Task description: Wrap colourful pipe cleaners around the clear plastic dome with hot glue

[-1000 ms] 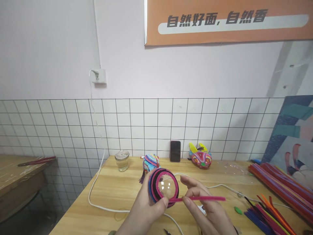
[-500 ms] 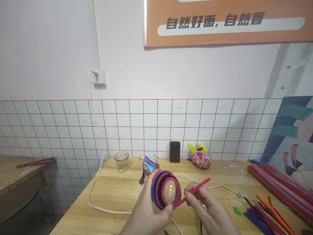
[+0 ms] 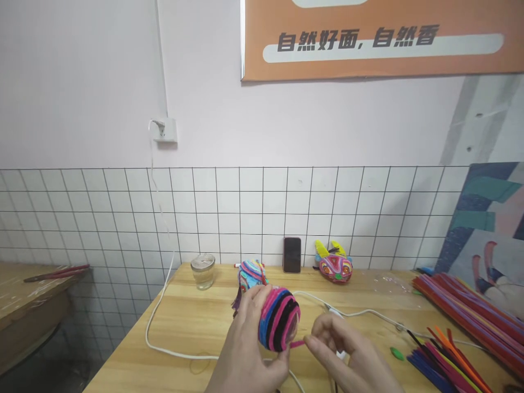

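My left hand point(image 3: 248, 344) is wrapped round a ball point(image 3: 279, 317) covered in bands of pink, blue and black pipe cleaner. Its uncovered clear part faces right and shows only as a thin edge. From the lower right of the ball a pink pipe cleaner point(image 3: 297, 344) runs out to my right hand point(image 3: 347, 352), whose thumb and forefinger pinch it. The rest of that strand is hidden behind the fingers. Just behind the ball lies a finished-looking striped ornament point(image 3: 251, 274) with a purple tassel.
At the table's back stand a glass jar point(image 3: 203, 272), a phone point(image 3: 292, 255) and an animal-face ornament point(image 3: 334, 266) with yellow ears. Bundled pipe cleaners point(image 3: 470, 305) and shorter loose ones point(image 3: 446, 363) lie right, near a small green leaf-shaped piece point(image 3: 397, 353). A white cable point(image 3: 180, 353) crosses the table.
My left hand has turned the ball, so its clear part has swung from facing me to facing right. The pink pipe cleaner's end, which stuck out past my right fingers, is now hidden.
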Available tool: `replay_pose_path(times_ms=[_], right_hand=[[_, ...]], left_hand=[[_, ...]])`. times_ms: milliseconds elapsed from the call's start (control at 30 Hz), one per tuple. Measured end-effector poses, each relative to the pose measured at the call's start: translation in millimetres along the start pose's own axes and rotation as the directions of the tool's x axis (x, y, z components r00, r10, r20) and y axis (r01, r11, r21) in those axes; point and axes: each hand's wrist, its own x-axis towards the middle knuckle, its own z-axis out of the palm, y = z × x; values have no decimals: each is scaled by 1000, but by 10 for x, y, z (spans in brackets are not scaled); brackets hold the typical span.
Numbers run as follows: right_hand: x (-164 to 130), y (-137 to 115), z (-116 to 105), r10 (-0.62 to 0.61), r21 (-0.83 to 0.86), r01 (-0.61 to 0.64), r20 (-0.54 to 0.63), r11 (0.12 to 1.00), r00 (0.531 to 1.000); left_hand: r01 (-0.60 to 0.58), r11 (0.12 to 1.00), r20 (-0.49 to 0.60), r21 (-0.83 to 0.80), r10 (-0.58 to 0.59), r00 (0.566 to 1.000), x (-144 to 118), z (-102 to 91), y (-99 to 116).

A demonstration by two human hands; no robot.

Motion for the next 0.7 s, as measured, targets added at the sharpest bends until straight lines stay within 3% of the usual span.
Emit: replay_pose_path(times_ms=[67,133,300,500,700], right_hand=[[17,-18,0,-40,21,42,-112,999,993],[24,-16,18,-50,55,58,-129,997,990],[10,14,80,71,164,-78,47,983,996],[11,-47,116,153,266,-179,113,947,982],[7,-87,152,176,240,-214,173,947,969]], left_hand=[[-10,1000,38,22,10,999,-21,26,-31],[3,999,75,35,-6,997,-50,57,-54],[62,990,182,126,-84,980,-100,90,-40],[41,974,378,224,-125,917,-75,32,13],[-16,957,368,290,-96,925,-94,78,-3]])
